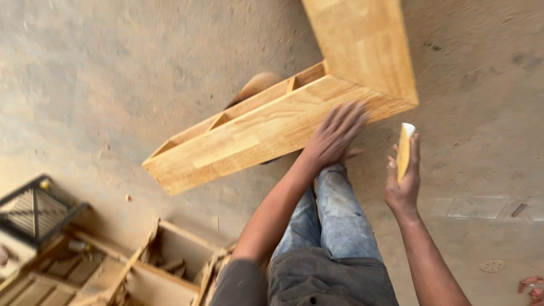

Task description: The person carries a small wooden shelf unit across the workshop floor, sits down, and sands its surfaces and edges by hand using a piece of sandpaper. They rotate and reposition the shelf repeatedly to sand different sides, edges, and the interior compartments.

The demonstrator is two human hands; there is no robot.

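The left hand [334, 136] lies flat and open, fingers spread, on the side panel of a wooden shelf unit [266, 133], a light-coloured piece with several compartments along its upper side and a wide board joined at its far end. The shelf unit stands tilted on the dusty concrete floor [113, 73], propped across the person's knee, which wears faded blue jeans [334, 215]. The right hand [403, 181] is raised just beside the shelf unit's corner, apart from the wood, and its fingers are closed around a folded piece of sandpaper [404, 148], yellowish with a white edge at the top; it is blurred, so it could be some other thin abrasive pad. Behind the shelf unit a rounded tan shape peeks out, too hidden to identify. At the lower left lies a heap of wood offcuts [153, 266] and rough frames, with a dark wire-grille object [34, 209] next to them.
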